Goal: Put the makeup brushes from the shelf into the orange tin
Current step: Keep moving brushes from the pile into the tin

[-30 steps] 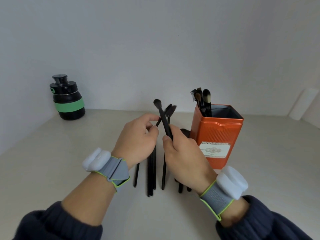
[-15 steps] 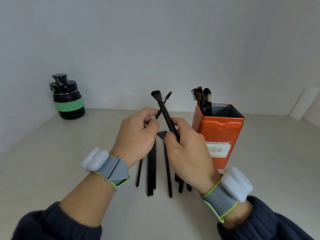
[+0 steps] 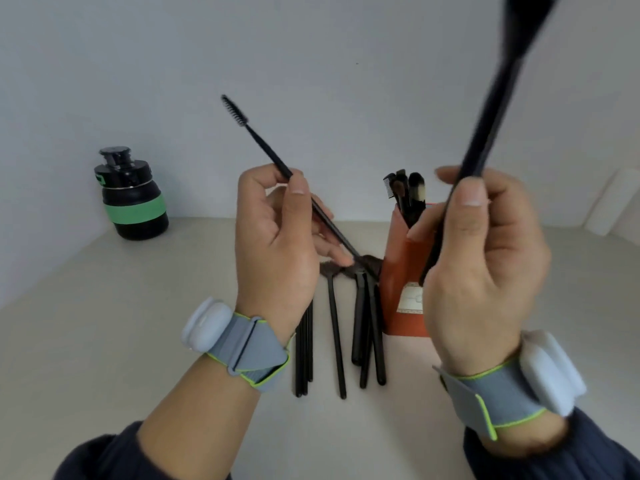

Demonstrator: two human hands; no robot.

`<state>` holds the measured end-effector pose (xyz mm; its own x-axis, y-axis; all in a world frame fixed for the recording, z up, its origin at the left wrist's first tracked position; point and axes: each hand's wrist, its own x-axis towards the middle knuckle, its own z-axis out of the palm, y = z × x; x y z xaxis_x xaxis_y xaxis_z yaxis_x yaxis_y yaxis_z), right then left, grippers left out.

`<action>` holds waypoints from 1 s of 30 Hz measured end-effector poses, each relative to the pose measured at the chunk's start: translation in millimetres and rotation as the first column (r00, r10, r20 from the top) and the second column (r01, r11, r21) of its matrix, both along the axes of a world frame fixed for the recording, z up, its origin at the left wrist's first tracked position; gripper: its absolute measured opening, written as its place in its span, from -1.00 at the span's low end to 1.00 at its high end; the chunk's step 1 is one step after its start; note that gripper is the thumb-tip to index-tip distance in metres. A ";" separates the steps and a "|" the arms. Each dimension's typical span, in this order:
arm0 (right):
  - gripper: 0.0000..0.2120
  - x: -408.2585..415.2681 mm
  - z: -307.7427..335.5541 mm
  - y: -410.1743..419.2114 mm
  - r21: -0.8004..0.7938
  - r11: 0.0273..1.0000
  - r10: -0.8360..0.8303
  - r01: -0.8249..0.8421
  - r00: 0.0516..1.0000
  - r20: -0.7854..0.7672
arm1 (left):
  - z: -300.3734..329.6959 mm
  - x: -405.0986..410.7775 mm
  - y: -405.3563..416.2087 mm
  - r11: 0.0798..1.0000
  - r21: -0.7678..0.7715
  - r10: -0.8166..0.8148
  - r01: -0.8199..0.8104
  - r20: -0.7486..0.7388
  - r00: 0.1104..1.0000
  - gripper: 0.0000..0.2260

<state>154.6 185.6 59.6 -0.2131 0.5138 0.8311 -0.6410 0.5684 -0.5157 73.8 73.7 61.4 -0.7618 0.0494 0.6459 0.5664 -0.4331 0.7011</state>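
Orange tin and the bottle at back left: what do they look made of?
Orange tin: probably painted sheet metal, with a satin sheen, crisp flat walls and a paper-like label. Bottle: likely black plastic, going by its glossy moulded cap, with a matte green band, perhaps rubber or tape.

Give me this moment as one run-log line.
left hand: holds spoolie brush raised | right hand: holds flat brush raised | orange tin: several brushes inside | shelf: black brushes remaining

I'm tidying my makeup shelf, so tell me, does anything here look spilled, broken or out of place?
Nothing looks spilled or broken. The orange tin stands upright with brushes inside. Several black-handled brushes lie loose on the shelf. The left hand holds a thin spoolie brush; the right hand holds a blurred larger brush.
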 end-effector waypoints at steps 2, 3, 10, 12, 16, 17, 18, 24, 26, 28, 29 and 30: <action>-0.82 0.1 3.0 4.3 -0.019 1.000 -0.009 0.008 0.999 -0.039 | 3.8 5.2 4.2 0.997 0.079 -0.013 0.013 -0.002 1.000 -0.97; -0.84 0.1 3.9 5.7 -0.021 1.000 -0.006 0.005 0.998 -0.056 | 5.3 7.9 7.0 0.993 0.116 -0.023 0.023 -0.006 1.000 -0.97; -0.88 1.2 6.5 11.2 0.012 0.997 -0.075 0.078 0.986 -0.148 | 9.0 21.5 29.1 0.979 0.205 0.006 0.013 -0.092 0.996 -0.97; -0.87 -0.3 5.1 13.2 0.023 0.994 -0.107 0.111 0.987 -0.124 | 7.4 21.4 32.4 0.985 0.171 0.042 -0.022 -0.116 0.992 -0.96; -0.86 -5.2 1.4 13.7 0.052 0.980 -0.193 0.191 0.981 0.025 | 1.6 21.2 40.0 0.994 0.048 0.103 -0.097 -0.131 0.986 -0.92; -0.86 -6.4 0.5 13.9 0.060 0.979 -0.200 0.196 0.978 0.058 | 0.2 21.6 42.1 0.995 0.018 0.096 -0.094 -0.126 0.987 -0.92; -0.84 -7.8 -0.6 14.4 0.074 0.978 -0.202 0.196 0.976 0.087 | -1.3 21.7 43.9 0.996 -0.017 0.087 -0.090 -0.124 0.988 -0.92; -0.62 -10.8 -1.3 18.6 0.182 0.958 -0.255 0.221 0.948 0.190 | -9.9 21.4 53.6 0.973 -0.190 0.101 -0.130 -0.152 0.983 -0.81; -0.72 -10.6 -1.3 17.8 0.183 0.947 -0.302 0.263 0.924 0.235 | -12.6 19.8 55.2 0.951 -0.246 0.144 -0.185 -0.175 0.974 -0.82; -0.92 -10.0 -1.8 17.7 0.219 0.925 -0.361 0.309 0.895 0.262 | -14.2 19.2 57.0 0.950 -0.259 0.137 -0.177 -0.162 0.977 -0.93; -0.96 -9.9 -1.2 17.5 0.230 0.920 -0.374 0.317 0.886 0.276 | -13.9 19.9 57.6 0.956 -0.252 0.118 -0.150 -0.139 0.983 -0.95; -0.88 -9.5 -0.3 17.1 0.233 0.918 -0.379 0.319 0.880 0.286 | -13.8 19.9 58.4 0.962 -0.240 0.106 -0.132 -0.120 0.987 -0.90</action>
